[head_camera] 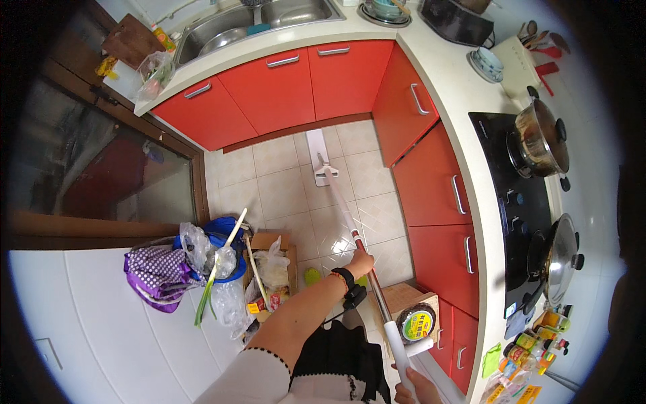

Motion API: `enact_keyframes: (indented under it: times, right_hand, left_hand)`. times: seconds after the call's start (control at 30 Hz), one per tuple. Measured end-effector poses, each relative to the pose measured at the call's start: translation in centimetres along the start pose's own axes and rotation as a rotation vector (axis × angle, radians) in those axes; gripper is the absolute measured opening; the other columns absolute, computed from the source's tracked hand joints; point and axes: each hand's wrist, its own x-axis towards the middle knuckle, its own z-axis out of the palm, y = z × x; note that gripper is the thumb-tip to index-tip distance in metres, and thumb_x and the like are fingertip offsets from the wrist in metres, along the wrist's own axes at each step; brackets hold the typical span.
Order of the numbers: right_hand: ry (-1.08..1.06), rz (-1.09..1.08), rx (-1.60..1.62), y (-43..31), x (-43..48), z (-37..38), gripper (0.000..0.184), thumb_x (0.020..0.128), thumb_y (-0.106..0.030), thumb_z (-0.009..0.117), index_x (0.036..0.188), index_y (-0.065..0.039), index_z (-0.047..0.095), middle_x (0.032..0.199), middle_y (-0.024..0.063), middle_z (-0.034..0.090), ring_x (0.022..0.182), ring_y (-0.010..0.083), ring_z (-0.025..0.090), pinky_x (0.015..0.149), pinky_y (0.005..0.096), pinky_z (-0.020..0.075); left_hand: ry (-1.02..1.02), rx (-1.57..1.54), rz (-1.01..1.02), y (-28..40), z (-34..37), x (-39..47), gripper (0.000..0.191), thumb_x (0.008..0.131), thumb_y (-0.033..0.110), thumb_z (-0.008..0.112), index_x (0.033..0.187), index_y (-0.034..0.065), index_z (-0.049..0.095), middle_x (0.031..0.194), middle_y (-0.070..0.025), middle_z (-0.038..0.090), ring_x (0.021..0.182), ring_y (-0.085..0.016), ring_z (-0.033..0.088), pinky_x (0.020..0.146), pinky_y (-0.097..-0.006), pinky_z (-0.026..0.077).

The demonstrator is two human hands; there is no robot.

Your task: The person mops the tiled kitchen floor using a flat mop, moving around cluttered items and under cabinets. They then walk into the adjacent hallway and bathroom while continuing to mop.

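Observation:
A flat mop with a pale pink head [318,156] rests on the tiled floor, its head lying lengthwise from near the sink cabinets' base. My left hand [359,263] grips the red and metal middle of the mop pole [376,288]; a black band is on that wrist. Lower in the view, my right hand [418,386] closes around the white upper part of the same pole, close to the picture's bottom edge. The pole runs slantwise between the two hands and down to the mop head.
Red cabinets [272,91] border the floor ahead and on the right. Left of me stand a cardboard box [291,262] with bags and a purple dotted bag [156,267] beside leeks [212,283]. A wooden box [404,298] with a round package [416,323] sits at the right, below the counter.

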Motion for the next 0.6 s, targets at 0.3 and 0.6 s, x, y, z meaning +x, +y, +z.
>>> enact_keyframes:
  times: [0.3, 0.6]
  right_hand:
    - [-0.030, 0.018, 0.264, 1.9, -0.6, -0.5, 0.039, 0.098, -0.033, 0.037, 0.130, -0.011, 0.042, 0.050, -0.0017, 0.032, 0.035, 0.0063, 0.030, 0.030, 0.0168, 0.0218]
    - [-0.068, 0.044, 0.154, 3.1, -4.6, -3.0, 0.046, 0.098, -0.041, 0.033, 0.134, -0.014, 0.037, 0.049, -0.0033, 0.032, 0.033, 0.0058, 0.026, 0.028, 0.0185, 0.0210]
  left_hand:
    - [-0.175, 1.123, 0.444, 1.6, 4.1, 1.3, 0.028, 0.084, 0.012, 0.050, 0.095, -0.0134, 0.053, 0.083, -0.0196, 0.063, 0.070, -0.031, 0.064, 0.053, -0.0416, 0.048]
    - [-0.319, -0.112, 0.136, 3.2, 3.4, -11.2, 0.037, 0.083, 0.025, 0.061, 0.101, -0.0010, 0.042, 0.075, -0.0109, 0.058, 0.066, -0.021, 0.062, 0.053, -0.0336, 0.051]
